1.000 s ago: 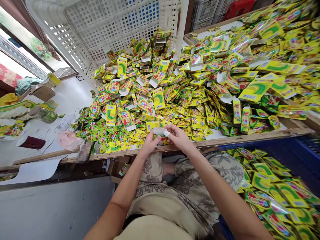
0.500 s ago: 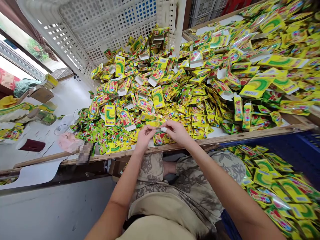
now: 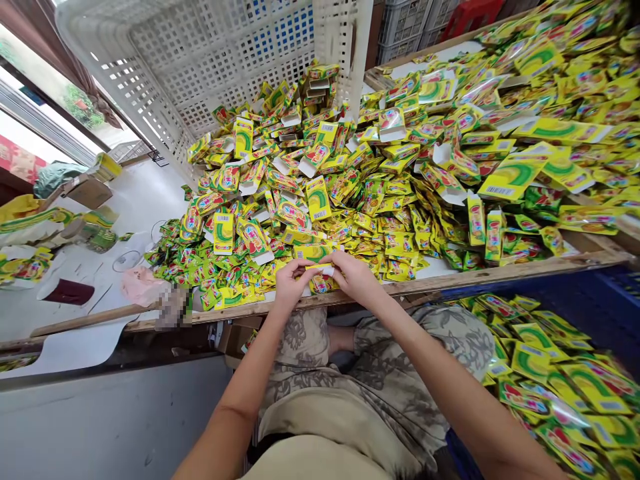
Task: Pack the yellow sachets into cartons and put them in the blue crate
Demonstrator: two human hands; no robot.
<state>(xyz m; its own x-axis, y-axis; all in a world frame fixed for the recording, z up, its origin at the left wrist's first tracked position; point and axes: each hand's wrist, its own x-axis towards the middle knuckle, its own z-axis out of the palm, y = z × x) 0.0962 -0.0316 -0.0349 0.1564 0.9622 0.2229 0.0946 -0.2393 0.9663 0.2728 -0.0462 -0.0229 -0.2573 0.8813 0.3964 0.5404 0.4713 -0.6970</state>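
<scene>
A small yellow carton (image 3: 318, 267) is held between my two hands at the table's front edge. My left hand (image 3: 290, 283) pinches its left end with thumb and fingers. My right hand (image 3: 356, 276) is closed on the other end, with something white at one finger. Just below the carton shows a fruit-printed piece (image 3: 321, 285); whether it belongs to the carton I cannot tell. Beyond my hands lies a heap of yellow cartons (image 3: 319, 199), some with open white flaps. Small green packets (image 3: 185, 263) are piled to the left, yellow packets (image 3: 400, 244) to the right.
A white perforated crate (image 3: 165, 73) lies tipped behind the heap. The wooden table edge (image 3: 525, 270) runs in front of me. At lower right a blue crate (image 3: 595, 300) holds more cartons. A dark red cup-like object (image 3: 70, 291) and pink plastic (image 3: 141, 285) lie left.
The carton between my hands has tilted, so its yellow side now shows instead of a thin edge. Both hands appear slightly lower in view, still gripping it.
</scene>
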